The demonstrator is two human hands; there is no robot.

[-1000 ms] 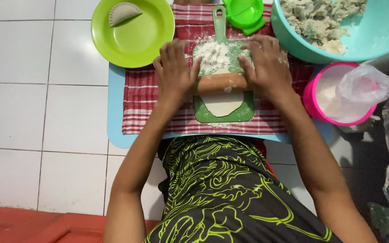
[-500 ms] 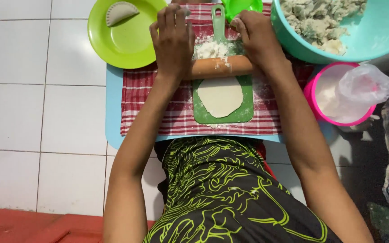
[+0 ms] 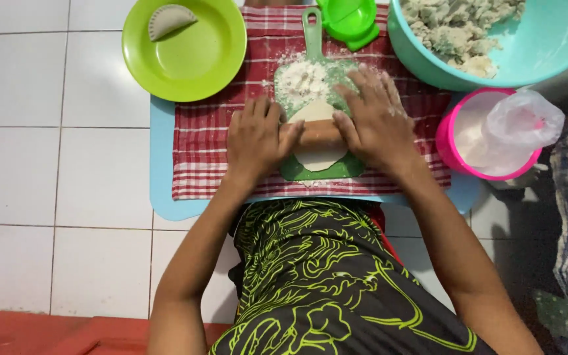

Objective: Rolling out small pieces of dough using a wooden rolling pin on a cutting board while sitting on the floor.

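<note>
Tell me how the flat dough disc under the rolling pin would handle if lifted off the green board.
The dough disc looks thin and rolled flat, so it would probably droop and stretch rather than stay stiff. It may tear if gripped at one edge. The flour on the green board suggests it should peel off without much sticking.

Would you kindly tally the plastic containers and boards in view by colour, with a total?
Green: 3 – plate, paddle board, small press
Blue or teal: 2 – bowl, mat
Pink: 1 – tub
Total: 6
</note>
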